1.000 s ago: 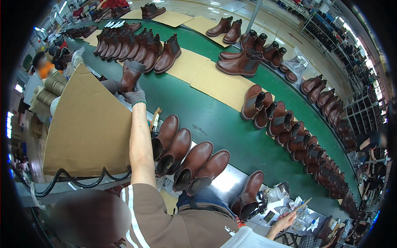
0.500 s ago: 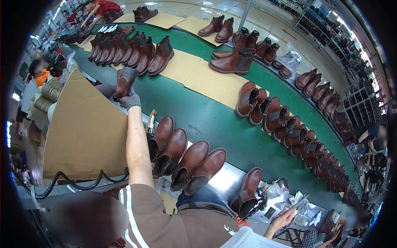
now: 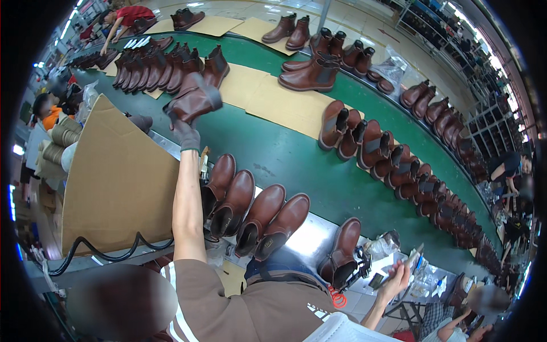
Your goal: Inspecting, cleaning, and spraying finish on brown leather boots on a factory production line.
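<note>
We are looking across a long green desk (image 3: 273,139). Beyond it, a pale tiled floor (image 3: 359,28) is gleaming under reflected light, a red arrow (image 3: 390,35) marking it. A metal pole (image 3: 325,12) is rising along the far edge. At upper right we are seeing shelves (image 3: 436,43) holding dark items, and strip lights (image 3: 67,25) are shining at upper left.

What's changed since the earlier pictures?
The grey-gloved left hand has carried the brown leather boot rightward and tipped it, its grey-edged end swinging from top to right. The grey shape beside the tan cardboard panel, earlier against that boot, is now clear of it. Unchanged: the bare right hand grips a slim tool; four brown leather boots remain nearby.
</note>
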Demonstrator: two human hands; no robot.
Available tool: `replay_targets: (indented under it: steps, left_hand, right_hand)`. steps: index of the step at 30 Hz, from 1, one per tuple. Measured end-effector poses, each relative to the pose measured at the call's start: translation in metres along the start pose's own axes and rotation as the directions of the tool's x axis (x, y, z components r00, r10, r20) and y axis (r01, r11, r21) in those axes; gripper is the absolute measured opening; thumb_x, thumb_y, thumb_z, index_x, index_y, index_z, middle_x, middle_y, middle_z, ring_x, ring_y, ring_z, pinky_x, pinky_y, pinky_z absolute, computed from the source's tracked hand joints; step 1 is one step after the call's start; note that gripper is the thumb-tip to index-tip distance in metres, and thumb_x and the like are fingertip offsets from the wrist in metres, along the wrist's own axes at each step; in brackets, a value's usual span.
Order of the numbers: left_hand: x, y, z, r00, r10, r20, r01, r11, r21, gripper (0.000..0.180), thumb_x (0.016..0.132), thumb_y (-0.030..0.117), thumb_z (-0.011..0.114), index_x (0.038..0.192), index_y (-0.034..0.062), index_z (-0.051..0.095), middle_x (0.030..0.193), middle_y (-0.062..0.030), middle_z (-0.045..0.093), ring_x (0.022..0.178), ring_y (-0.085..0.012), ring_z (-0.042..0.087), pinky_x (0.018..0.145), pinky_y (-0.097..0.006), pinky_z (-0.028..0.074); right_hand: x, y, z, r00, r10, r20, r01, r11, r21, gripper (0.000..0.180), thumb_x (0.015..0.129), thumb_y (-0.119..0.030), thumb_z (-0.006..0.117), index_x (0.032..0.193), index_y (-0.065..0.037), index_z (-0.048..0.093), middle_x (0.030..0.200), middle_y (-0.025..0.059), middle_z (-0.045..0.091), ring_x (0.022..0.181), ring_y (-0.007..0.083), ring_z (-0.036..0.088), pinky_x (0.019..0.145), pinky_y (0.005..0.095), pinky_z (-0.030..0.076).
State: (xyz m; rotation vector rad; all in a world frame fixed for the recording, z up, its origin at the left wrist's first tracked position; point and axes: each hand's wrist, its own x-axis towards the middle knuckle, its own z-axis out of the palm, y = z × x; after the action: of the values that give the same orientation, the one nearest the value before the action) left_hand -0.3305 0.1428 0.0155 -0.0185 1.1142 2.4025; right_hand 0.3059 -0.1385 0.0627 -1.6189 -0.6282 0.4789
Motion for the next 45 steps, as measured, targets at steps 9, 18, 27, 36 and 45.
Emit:
replay_targets:
  steps: [9,18,27,36,45]
  left_hand:
    - [-0.230,0.040,0.020,0.699,-0.208,0.684,-0.392,0.688,0.611,0.038,0.094,0.029,0.055,0.080,-0.0048,0.065,0.069,0.0052,0.053,0.067,-0.0033,0.043,0.058,-0.021,0.038]
    - [-0.344,0.058,-0.063,0.387,-0.790,0.475,-0.298,0.380,0.876,0.042,0.094,0.035,0.052,0.081,-0.0042,0.063,0.055,0.0013,0.047,0.060,-0.0033,0.042,0.050,-0.028,0.037]
    - [-0.350,0.054,-0.100,0.375,-0.845,0.382,-0.219,0.320,0.922,0.037,0.078,0.031,0.070,0.094,-0.0013,0.065,0.083,-0.0077,0.067,0.074,-0.0141,0.063,0.063,-0.028,0.050]
    - [-0.360,0.056,-0.099,0.398,-0.789,0.469,-0.453,0.276,0.848,0.034,0.076,0.033,0.068,0.084,0.0009,0.065,0.075,-0.0180,0.064,0.072,-0.0328,0.063,0.062,-0.039,0.047]
    - [-0.363,0.048,-0.115,0.484,-0.747,0.455,-0.443,0.239,0.864,0.038,0.079,0.038,0.065,0.067,0.0027,0.062,0.058,-0.0167,0.057,0.057,-0.0330,0.058,0.052,-0.042,0.040]
  right_hand:
    - [-0.022,-0.076,0.088,0.606,-0.078,0.792,0.221,0.972,-0.074,0.029,0.095,-0.012,0.050,0.121,0.001,0.054,0.074,-0.0001,0.053,0.064,0.0058,0.047,0.057,0.0191,0.038]
    - [-0.045,-0.078,0.097,0.114,0.007,0.993,0.482,0.874,-0.061,0.023,0.092,-0.019,0.051,0.108,-0.004,0.057,0.095,0.0156,0.061,0.090,0.0320,0.060,0.078,0.0374,0.047]
    - [-0.076,-0.059,0.109,-0.196,0.085,0.977,0.565,0.824,0.042,0.022,0.095,-0.022,0.044,0.096,-0.001,0.052,0.085,0.0183,0.058,0.083,0.0366,0.058,0.069,0.0452,0.045]
    - [-0.085,-0.064,0.132,-0.335,0.114,0.935,0.537,0.839,0.090,0.024,0.096,-0.021,0.042,0.086,0.000,0.047,0.075,0.0220,0.057,0.076,0.0414,0.057,0.064,0.0483,0.043]
    - [-0.096,-0.083,0.138,-0.348,0.223,0.911,0.721,0.685,0.108,0.026,0.095,-0.023,0.044,0.086,0.001,0.052,0.060,0.0235,0.057,0.060,0.0436,0.058,0.052,0.0497,0.045]
